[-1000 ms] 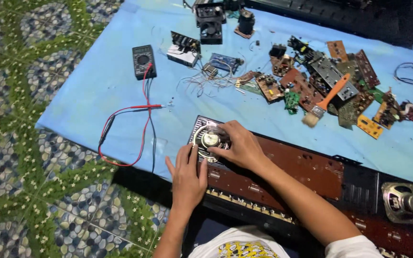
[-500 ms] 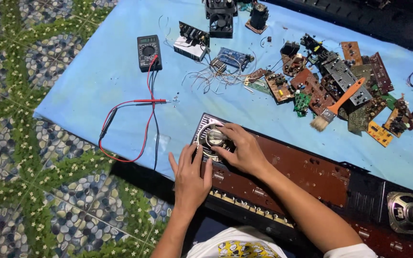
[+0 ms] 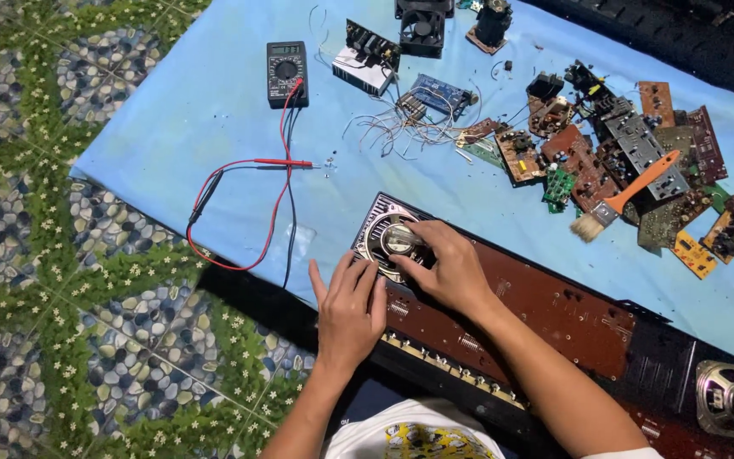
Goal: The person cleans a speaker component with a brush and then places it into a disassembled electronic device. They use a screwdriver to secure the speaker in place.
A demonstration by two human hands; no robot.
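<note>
An opened keyboard case (image 3: pixel 664 374) lies in front of me with a long brown circuit board (image 3: pixel 554 310) inside. At its left end sits a round speaker (image 3: pixel 384 242) with a metal frame. My right hand (image 3: pixel 450 270) curls over this speaker, fingertips on its magnet and rim. My left hand (image 3: pixel 350 310) rests flat beside it, fingers spread, touching the case edge just below the speaker. A second speaker (image 3: pixel 728 399) sits at the case's right end.
A blue cloth (image 3: pixel 189 127) covers the patterned floor (image 3: pixel 44 297). On the cloth lie a black multimeter (image 3: pixel 286 72) with red and black leads (image 3: pixel 273 161), loose wires (image 3: pixel 401 127), a fan (image 3: pixel 422 30), an orange-handled brush (image 3: pixel 626 195) and several circuit boards (image 3: pixel 639 144).
Both hands stay at the left speaker. My left hand has slid a little closer to it, and the view has shifted slightly.
</note>
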